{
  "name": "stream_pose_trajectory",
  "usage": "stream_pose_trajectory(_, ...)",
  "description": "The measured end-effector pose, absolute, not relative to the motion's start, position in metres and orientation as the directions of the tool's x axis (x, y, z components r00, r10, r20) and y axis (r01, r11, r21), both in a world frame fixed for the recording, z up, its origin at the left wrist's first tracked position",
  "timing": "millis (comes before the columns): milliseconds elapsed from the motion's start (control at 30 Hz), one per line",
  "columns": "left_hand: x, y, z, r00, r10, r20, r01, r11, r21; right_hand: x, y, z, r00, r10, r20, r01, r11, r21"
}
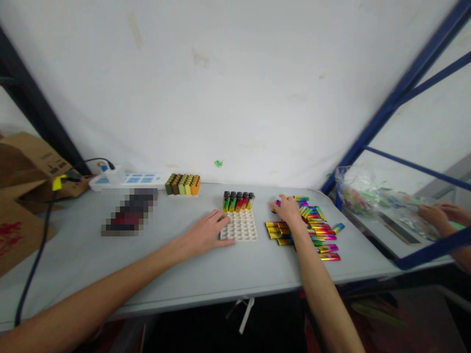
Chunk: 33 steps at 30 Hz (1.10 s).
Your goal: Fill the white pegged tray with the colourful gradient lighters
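A white tray [239,228] with rows of round holes lies mid-table. Several black-topped lighters [238,201] in green, red and yellow stand upright in its far rows. My left hand [213,230] rests against the tray's left side, thumb and fingers apart, with nothing in its grasp. To the right is a loose pile of shiny multicoloured lighter-shaped pieces [324,229]. My right hand [287,208] reaches over the far left part of that pile, fingers bent down at a few pieces; whether it grips one is hard to make out.
Behind on the left stands a block of lighters [183,185], beside a white power strip [140,179]. A blurred-out item [130,213], cardboard boxes [37,162] and a black cable [40,250] are at left. Beyond a blue frame [397,105], another person's hands [437,215] touch plastic bags.
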State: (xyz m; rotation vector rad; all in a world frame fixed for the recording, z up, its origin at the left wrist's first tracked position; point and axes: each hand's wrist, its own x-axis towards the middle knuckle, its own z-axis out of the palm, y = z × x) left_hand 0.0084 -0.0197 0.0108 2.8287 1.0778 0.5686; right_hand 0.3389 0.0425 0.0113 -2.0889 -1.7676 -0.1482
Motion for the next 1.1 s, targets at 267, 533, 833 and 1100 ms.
stream_pose_trajectory(267, 0.007, -0.017, 0.007, 0.675, 0.653, 0.343, 0.629, -0.753, 0.196, 0.327, 0.045, 0.017, -0.162, 0.916, 0.367, 0.860, 0.313, -0.404)
stream_pose_trajectory(533, 0.007, -0.020, 0.011, 0.682, 0.646, 0.344, 0.627, -0.758, 0.180, 0.302, 0.029, 0.031, -0.318, 0.801, 0.507, 0.417, 0.598, -0.684)
stream_pose_trajectory(833, 0.010, -0.020, 0.012, 0.685, 0.653, 0.323, 0.637, -0.752, 0.169, 0.294, 0.023, 0.032, -0.304, 0.810, 0.502, 0.414, 0.586, -0.696)
stream_pose_trajectory(1100, 0.009, -0.019, 0.010, 0.681, 0.647, 0.342, 0.624, -0.758, 0.190, 0.271, 0.024, 0.023, -0.331, 0.727, 0.602, 0.481, 0.678, -0.556)
